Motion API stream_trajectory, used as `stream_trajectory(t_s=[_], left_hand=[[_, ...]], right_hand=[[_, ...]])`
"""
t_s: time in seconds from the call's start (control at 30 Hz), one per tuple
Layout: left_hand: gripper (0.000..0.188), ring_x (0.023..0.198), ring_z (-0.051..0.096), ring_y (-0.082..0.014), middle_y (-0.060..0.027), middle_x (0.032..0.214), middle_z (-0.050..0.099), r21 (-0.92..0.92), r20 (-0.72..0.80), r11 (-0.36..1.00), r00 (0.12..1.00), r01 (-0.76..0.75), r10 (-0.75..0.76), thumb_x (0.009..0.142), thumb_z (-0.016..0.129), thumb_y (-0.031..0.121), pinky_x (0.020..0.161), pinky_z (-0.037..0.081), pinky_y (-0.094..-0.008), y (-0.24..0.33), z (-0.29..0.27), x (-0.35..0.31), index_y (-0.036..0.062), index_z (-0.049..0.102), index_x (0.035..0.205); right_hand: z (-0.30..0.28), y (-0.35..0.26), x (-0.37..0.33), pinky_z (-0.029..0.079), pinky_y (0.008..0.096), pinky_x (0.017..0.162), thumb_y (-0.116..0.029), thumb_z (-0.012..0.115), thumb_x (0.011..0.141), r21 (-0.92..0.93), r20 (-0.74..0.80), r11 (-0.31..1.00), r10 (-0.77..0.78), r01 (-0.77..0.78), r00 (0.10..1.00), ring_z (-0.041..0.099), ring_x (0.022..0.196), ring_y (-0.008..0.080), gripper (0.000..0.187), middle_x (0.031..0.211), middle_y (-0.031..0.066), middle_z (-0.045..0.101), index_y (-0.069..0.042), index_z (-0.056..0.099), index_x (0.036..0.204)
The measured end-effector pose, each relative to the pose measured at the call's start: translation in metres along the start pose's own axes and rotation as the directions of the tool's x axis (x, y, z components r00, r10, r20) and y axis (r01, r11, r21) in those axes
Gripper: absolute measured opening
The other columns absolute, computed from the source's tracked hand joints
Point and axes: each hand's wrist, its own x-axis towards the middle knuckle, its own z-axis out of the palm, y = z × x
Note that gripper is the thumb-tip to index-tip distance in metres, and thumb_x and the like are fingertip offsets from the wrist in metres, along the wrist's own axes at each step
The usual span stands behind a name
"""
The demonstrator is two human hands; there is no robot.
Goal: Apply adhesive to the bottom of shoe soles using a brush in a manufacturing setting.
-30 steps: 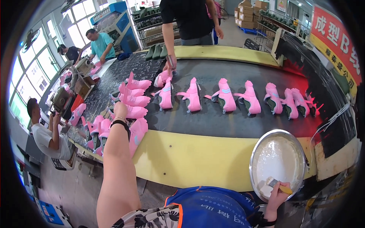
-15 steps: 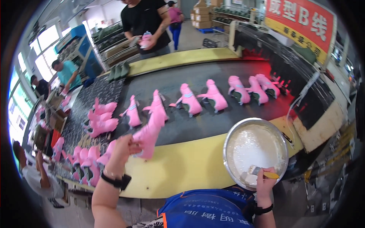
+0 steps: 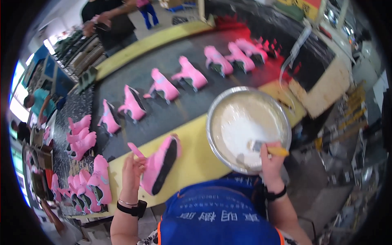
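Note:
My left hand is closed on a pink shoe upper, its fingers near a pink strap at one end. The shoe's dark underside faces up and to the right, and it hangs over the yellow ledge. My right hand grips a paintbrush by its yellow handle. The brush's bristles rest at the white liquid in a round metal basin, over whose near right part the hand sits.
A row of pink shoe uppers stands on the dark conveyor belt, running toward a red-lit opening. More pink uppers cluster at the left. The yellow ledge borders the belt. Co-workers stand beyond it and at the left.
The pink shoe has been turned, so its dark underside now shows. My view has shifted to the right and down. The brush stays in my right hand at the basin.

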Motion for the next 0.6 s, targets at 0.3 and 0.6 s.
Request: stream_trajectory(t_s=[0.3,0.6], left_hand=[[0.12,0.12,0.063,-0.0326,-0.0265,0.13,0.061,0.854,0.123,0.455,0.948,-0.252,0.294,0.073,0.086,0.024,0.097,0.052,-0.0434,-0.044,0.004,-0.036,0.0,0.009,0.16],[0.103,0.135,0.051,-0.0285,-0.0191,0.152,0.046,0.476,0.138,0.873,0.989,-0.105,0.044,0.08,0.073,0.033,0.111,0.042,-0.0385,-0.05,0.05,-0.06,-0.001,0.019,0.16]], right_hand=[[0.015,-0.009,0.044,0.052,0.0362,0.062,-0.016,0.076,0.088,-0.106,0.21,0.994,0.048,-0.026,0.977,0.068,0.071,0.0232,0.017,0.081,0.0109,0.068,-0.002,0.068,0.091],[-0.002,-0.039,0.034,0.054,0.0362,0.065,-0.017,0.079,0.086,-0.04,0.138,0.997,-0.06,0.067,0.989,0.069,0.073,0.0298,0.019,0.085,0.014,0.068,-0.002,0.071,0.095]])
